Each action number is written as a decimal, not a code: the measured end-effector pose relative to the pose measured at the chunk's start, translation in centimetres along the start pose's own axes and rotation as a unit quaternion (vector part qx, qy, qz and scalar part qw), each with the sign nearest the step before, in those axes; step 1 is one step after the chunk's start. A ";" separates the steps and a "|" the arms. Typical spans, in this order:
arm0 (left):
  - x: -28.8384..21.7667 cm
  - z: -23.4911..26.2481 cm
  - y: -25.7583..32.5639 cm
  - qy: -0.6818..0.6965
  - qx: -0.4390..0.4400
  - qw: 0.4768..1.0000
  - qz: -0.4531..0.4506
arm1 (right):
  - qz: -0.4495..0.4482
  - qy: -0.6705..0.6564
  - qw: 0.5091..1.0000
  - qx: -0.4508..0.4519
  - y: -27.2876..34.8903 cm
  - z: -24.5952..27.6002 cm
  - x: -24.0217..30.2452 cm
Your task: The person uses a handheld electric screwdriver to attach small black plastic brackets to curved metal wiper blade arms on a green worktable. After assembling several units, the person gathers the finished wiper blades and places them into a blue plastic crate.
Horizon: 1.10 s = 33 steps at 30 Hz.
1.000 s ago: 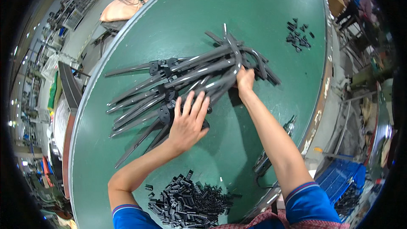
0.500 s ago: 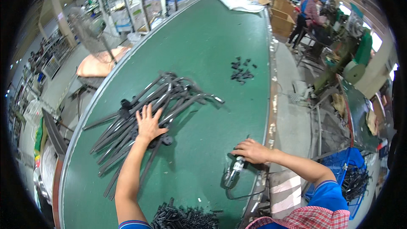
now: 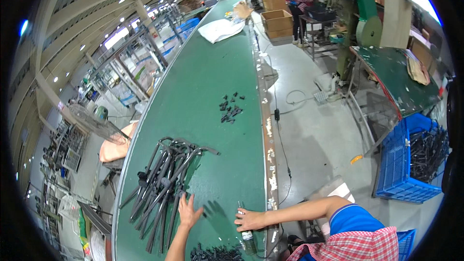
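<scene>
My left hand [image 3: 190,211] is open, its fingers spread, beside the right edge of a heap of black bent metal tubes [image 3: 166,174]. Its fingertips lie close to one tube; whether they touch it I cannot tell. At the right edge of the green bench [image 3: 217,79], my right hand [image 3: 250,219] is closed around a corded electric screwdriver [image 3: 248,242], which has a slim tip pointing away from me. Small black parts [image 3: 215,253] are piled at the near edge. Farther up lie several loose black pieces [image 3: 231,108].
A white plastic sheet [image 3: 220,30] covers part of the bench's far end. Open cardboard boxes [image 3: 278,23] stand right of it, near a person [image 3: 297,0] at a machine. A blue crate [image 3: 411,164] of black parts stands at right. A cable [image 3: 285,164] runs along the floor.
My view has tilted up and swung right. My left hand has come off the top of the tubes to their right side. My right hand stays at the screwdriver.
</scene>
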<state>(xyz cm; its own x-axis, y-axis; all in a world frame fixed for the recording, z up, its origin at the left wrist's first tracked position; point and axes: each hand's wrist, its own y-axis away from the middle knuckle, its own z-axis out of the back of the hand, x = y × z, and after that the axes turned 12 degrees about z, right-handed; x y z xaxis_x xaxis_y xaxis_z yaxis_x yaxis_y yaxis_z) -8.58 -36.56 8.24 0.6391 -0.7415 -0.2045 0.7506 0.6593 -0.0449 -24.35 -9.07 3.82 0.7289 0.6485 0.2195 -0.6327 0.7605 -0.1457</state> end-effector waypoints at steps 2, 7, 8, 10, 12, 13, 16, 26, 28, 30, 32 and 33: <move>-2.5 0.9 2.3 0.010 0.054 0.998 0.018 | -0.034 0.014 0.999 0.032 -0.5 -0.5 0.6; -8.7 2.7 5.3 0.038 0.097 0.994 0.033 | -0.040 0.019 0.997 -0.066 2.1 -0.8 1.3; -9.9 3.2 6.8 0.044 0.103 0.994 0.020 | -0.046 0.020 0.994 -0.101 3.0 0.2 3.1; -13.4 4.6 10.2 0.057 0.095 0.994 0.007 | -0.061 0.012 0.985 -0.163 5.4 1.2 6.0; -17.1 5.8 14.8 0.072 0.066 0.995 0.022 | -0.060 -0.118 0.953 -0.272 10.0 3.5 10.3; -18.5 6.0 17.3 0.066 0.051 0.996 0.024 | -0.061 -0.183 0.932 -0.305 12.3 4.2 12.5; -27.3 6.0 23.5 0.115 0.051 0.991 0.038 | -0.096 -0.263 0.909 -0.309 22.4 2.5 19.9; -74.6 -7.5 37.0 0.013 0.526 0.782 -0.335 | -0.587 -0.270 0.737 -0.200 71.3 -5.3 49.4; -85.1 -11.4 38.0 -0.009 0.525 0.708 -0.472 | -0.781 -0.163 0.492 -0.349 77.7 -4.7 57.7; -96.1 -16.3 39.8 0.002 0.495 0.631 -0.597 | -0.826 0.009 0.269 -0.495 80.2 -5.6 67.6; -107.2 -23.1 42.6 0.010 0.571 0.609 -0.550 | -0.838 0.073 0.135 -0.524 78.9 -8.4 75.6; -111.7 -27.7 44.0 -0.010 0.572 0.622 -0.535 | -0.847 0.063 0.080 -0.522 76.7 -10.7 79.1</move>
<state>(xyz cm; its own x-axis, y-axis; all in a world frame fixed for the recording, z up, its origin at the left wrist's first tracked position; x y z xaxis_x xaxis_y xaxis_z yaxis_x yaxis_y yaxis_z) -51.55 78.73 1.99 -0.3361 -0.6883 -0.6429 0.3693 -0.7242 0.5823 -12.39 100.88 -0.31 -0.4240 -0.4687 0.7750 0.7201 -0.6934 -0.0254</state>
